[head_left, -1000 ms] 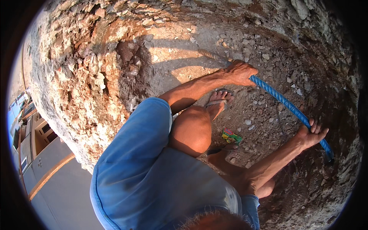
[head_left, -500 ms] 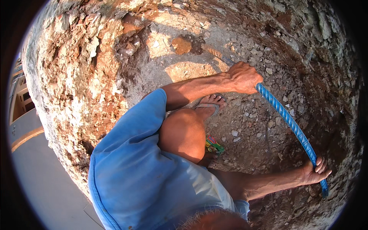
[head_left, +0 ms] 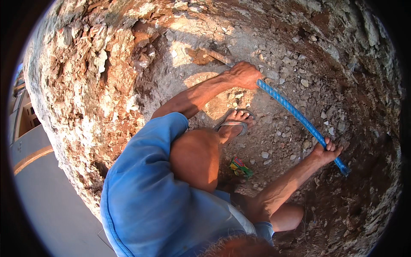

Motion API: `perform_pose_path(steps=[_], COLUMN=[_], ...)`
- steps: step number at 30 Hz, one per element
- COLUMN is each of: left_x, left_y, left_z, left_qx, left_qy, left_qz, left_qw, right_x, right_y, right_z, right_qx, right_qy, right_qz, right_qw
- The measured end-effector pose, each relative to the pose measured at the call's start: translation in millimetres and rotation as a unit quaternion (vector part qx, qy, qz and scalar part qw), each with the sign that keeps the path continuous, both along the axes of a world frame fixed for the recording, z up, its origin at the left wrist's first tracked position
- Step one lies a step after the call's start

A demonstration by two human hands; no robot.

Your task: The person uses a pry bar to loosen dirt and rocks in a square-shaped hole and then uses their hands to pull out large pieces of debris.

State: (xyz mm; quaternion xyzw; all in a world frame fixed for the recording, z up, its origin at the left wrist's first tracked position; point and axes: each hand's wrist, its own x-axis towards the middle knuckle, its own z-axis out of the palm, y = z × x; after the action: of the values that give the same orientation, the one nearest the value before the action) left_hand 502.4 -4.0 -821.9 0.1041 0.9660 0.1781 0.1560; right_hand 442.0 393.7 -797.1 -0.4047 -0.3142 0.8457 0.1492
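Observation:
My left hand [head_left: 246,75] is closed around a long bar [head_left: 295,112] with a blue, spirally ridged shaft. Beyond that hand the bar shows a brown, rusty-looking end [head_left: 219,56], close to a reddish-brown stone [head_left: 197,56] on the ground. Lower right, my right hand [head_left: 326,152] grips the bar near its other end, which sticks out a little past the fingers. The bar lies slantwise and looks curved in this view. Whether its brown tip touches the ground or the stone, I cannot tell.
Rough, crumbly earth walls [head_left: 81,85] rise on the left and right. Loose stones [head_left: 265,155] litter the ground. My sandalled foot [head_left: 236,124] is near the middle, with a crumpled colourful wrapper [head_left: 240,167] below it. A grey surface [head_left: 47,192] lies at the far left.
Both hands have moved left and upward with the bar, its brown end now reaching the reddish-brown stone. My right hand has shifted farthest. My knees and torso have shifted slightly.

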Motion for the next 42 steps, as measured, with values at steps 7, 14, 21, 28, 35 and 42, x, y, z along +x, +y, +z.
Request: perform_pose_path(steps=[7, 14, 21, 28, 35, 42], left_x=[16.2, -34.1, -6.8, 21.1, -67.4, -0.7], left_y=[33.3, 38.9, -36.3, 21.3, 27.5, -5.4], left_z=[29.5, 38.3, -11.0, 49.1, 52.2, 28.5], left_qx=[0.031, 0.051, -0.062, -0.003, 0.057, 0.029], left_qy=[0.012, 0.057, 0.022, 0.052, 0.138, 0.131], left_qz=[-0.018, -0.054, -0.039, 0.022, -0.027, 0.032], left_qw=[0.999, 0.996, 0.997, 0.998, 0.988, 0.990], right_x=[37.7, 23.5, 13.5, 37.8, 13.8, -15.5], right_y=[74.9, 41.5, -21.6, 57.7, 10.6, 11.8], right_z=[24.9, 88.9, -57.4, 51.6, 146.8, 43.5], right_qx=[-0.088, -0.029, -0.087, -0.104, -0.023, -0.126], right_qy=[0.159, 0.231, 0.005, 0.230, 0.355, 0.280], right_qz=[0.059, 0.033, 0.003, 0.133, 0.121, 0.168], right_qw=[0.982, 0.972, 0.996, 0.959, 0.927, 0.937])
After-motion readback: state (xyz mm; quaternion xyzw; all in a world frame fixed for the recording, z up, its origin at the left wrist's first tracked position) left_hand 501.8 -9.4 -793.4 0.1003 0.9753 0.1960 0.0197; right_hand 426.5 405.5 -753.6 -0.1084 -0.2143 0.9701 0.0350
